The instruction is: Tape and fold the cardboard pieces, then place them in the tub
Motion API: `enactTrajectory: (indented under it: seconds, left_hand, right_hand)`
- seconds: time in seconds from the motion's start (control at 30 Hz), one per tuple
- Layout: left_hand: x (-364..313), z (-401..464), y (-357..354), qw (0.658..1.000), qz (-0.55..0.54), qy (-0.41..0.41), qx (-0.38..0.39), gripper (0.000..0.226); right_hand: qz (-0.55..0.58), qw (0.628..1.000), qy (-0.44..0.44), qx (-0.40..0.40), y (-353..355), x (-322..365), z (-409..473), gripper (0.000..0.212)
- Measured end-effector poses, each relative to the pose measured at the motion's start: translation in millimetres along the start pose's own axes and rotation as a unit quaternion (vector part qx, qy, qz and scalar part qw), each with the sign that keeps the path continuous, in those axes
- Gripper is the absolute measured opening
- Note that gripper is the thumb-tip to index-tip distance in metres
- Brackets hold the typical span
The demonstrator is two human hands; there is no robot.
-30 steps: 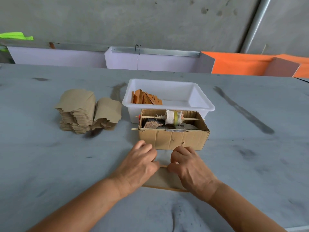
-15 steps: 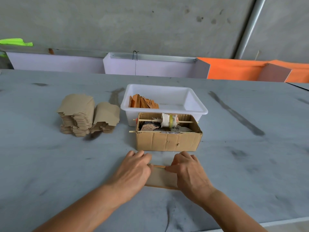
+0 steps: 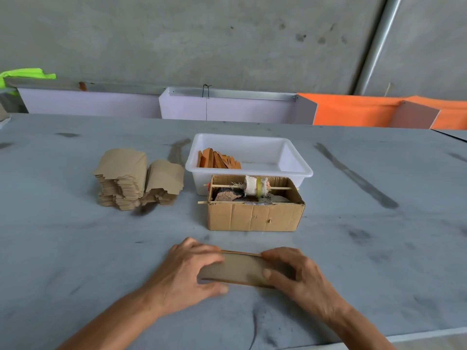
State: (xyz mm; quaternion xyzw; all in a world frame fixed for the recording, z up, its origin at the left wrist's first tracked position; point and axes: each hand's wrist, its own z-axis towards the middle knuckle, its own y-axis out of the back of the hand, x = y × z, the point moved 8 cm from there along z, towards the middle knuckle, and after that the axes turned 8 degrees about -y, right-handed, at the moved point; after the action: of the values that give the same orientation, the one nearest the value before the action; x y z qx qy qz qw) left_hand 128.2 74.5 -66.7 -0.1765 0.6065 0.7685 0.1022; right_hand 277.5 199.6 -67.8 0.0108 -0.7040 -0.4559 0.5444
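Observation:
A folded brown cardboard piece (image 3: 238, 269) lies flat on the grey table in front of me. My left hand (image 3: 188, 270) grips its left end, fingers over the top and thumb at the near edge. My right hand (image 3: 294, 272) grips its right end the same way. Behind it stands a white tub (image 3: 295, 160) with several folded orange-brown pieces (image 3: 217, 160) leaning in its left part. A stack of flat cardboard pieces (image 3: 131, 178) sits to the left of the tub.
An open cardboard box (image 3: 255, 218) with a tape roll (image 3: 256, 185) on a stick stands between the tub and my hands. Lilac and orange boards (image 3: 353, 109) line the back edge. The table's near edge (image 3: 429, 333) runs at the lower right.
My hands slid apart from the middle of the cardboard piece to its two ends and drew a little nearer to me. The piece now shows between them.

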Motion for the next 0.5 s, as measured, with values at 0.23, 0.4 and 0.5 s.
enactTrajectory:
  seconds: [0.23, 0.4, 0.5]
  left_hand:
    - [10.4, 5.3, 12.0, 0.971, -0.194, 0.056, -0.125, 0.012]
    - [14.6, 20.9, 33.4, 0.877, -0.398, 0.132, -0.236, 0.016]
    - [14.4, 30.4, 43.9, 0.838, -0.445, 0.154, -0.277, 0.015]
  right_hand:
    - [0.053, 0.998, 0.001, -0.045, 7.4, -1.4, 0.7, 0.017]
    - [0.305, 0.941, -0.089, -0.118, 32.5, -2.3, 13.7, 0.017]
    - [0.306, 0.931, -0.084, -0.179, 49.9, 11.1, 19.6, 0.016]
